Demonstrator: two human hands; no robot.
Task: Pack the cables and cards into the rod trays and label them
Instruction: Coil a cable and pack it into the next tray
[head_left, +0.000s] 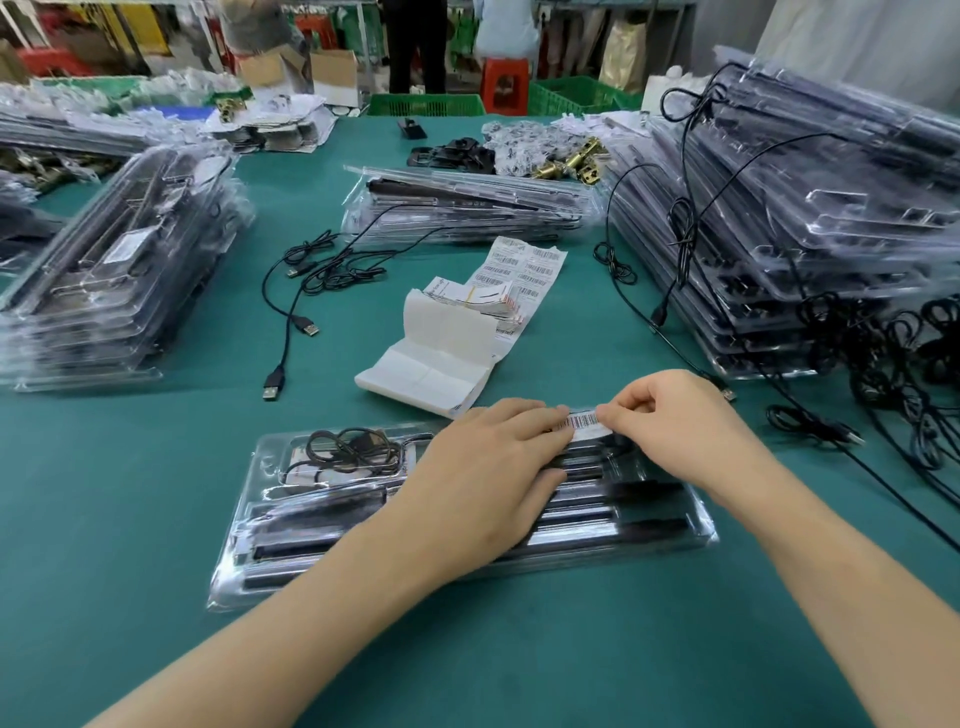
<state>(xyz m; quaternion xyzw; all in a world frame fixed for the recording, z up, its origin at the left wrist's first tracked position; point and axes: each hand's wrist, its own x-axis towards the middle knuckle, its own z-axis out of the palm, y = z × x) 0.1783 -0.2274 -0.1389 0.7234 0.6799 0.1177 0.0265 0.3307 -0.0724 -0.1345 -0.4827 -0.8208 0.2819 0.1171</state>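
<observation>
pressing flat on the clear tray (234, 577), the left hand (488, 467) lay with straight fingers over the black rods (322, 525), and its fingertips touched the left end of the barcode label (587, 422). the hand gripped nothing. the right hand (670, 421) pinched the right end of the same label between thumb and curled fingers, at the far edge of the tray. the tray stood on the green table (156, 467), just in front of the person. in its left upper compartment a coiled cable (348, 447) rested on a white card (311, 470). behind the tray, near it, lay the folded label sheets (441, 358), partly peeled. some loose usb cables (311, 270) lay further back on the table. a left stack of trays (119, 270), a middle stack (467, 208) and a right stack (805, 223) stood around, with more cables hanging over the right one.
</observation>
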